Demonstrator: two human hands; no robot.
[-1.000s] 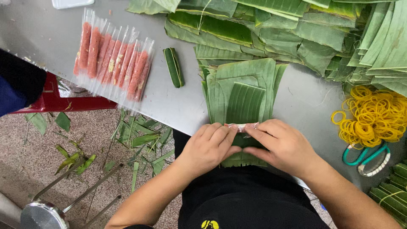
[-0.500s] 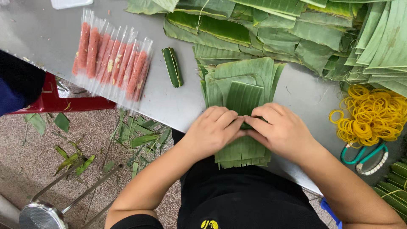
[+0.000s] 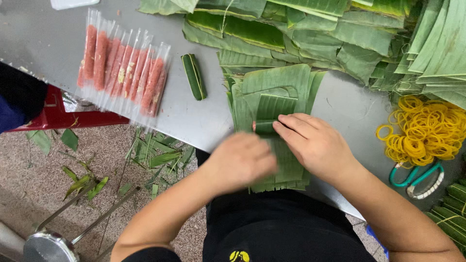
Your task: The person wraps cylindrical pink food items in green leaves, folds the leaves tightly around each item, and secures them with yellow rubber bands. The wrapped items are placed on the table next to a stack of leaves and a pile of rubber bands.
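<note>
At the far left we saw a red stool (image 3: 63, 116) beside the grey table (image 3: 43, 43), with scraps of leaf (image 3: 82, 182) on the speckled floor below and a round metal object (image 3: 46, 247) in the bottom corner. On the table lay a row of pink meat sticks in clear wrappers (image 3: 124, 73), and just right of them a finished roll wrapped in green leaf (image 3: 193, 76), lying apart from everything else. Next came our stack of cut banana leaves (image 3: 272, 97), flat on the table edge in front of us. Our left hand (image 3: 240, 162) was blurred over the near part of that stack, fingers curled loosely; we could not tell whether it gripped anything. Our right hand (image 3: 315, 145) lay on the stack with its fingers extended and pressed onto a small leaf roll (image 3: 266, 127), half wrapped, which sat across the middle of the top leaf. Behind the stack a large heap of loose banana leaves (image 3: 310, 34) covered the back of the table. Farther right sat a pile of yellow rubber bands (image 3: 422, 133), a pair of green-handled scissors (image 3: 417, 177) just in front of it, and at the edge more tied green rolls (image 3: 454, 213).
</note>
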